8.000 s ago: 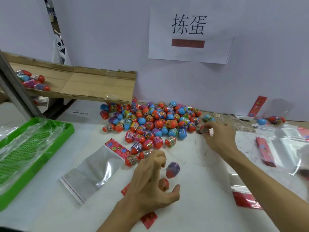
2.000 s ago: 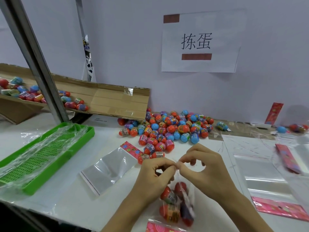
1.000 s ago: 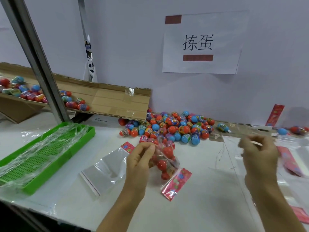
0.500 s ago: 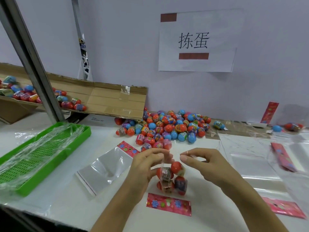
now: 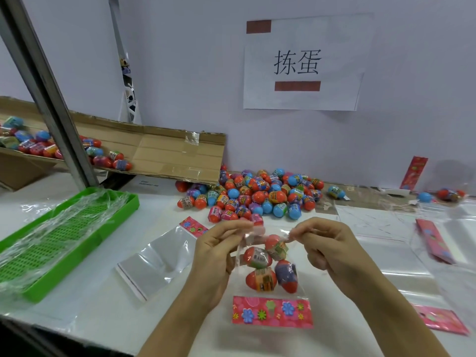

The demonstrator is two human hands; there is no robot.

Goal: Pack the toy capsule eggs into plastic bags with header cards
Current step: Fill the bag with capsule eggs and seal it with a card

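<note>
A clear plastic bag [image 5: 268,266] with several capsule eggs inside hangs over the table in front of me. Its pink flowered header card [image 5: 272,314] lies at the bottom, towards me. My left hand [image 5: 219,256] pinches the bag's open top edge on the left. My right hand [image 5: 327,246] pinches the same edge on the right. A heap of loose red, blue and purple capsule eggs [image 5: 257,197] lies on the table behind the bag, against the wall.
An empty bag with a header card [image 5: 159,258] lies left of my hands. A green tray [image 5: 61,240] with crumpled film stands at the left. A cardboard chute [image 5: 154,153] holds more eggs. More flat bags and pink cards [image 5: 432,240] lie at the right.
Both hands have moved apart along the bag's top edge, spreading it. The bag with the eggs now hangs a little higher, and the eggs have settled towards the header card.
</note>
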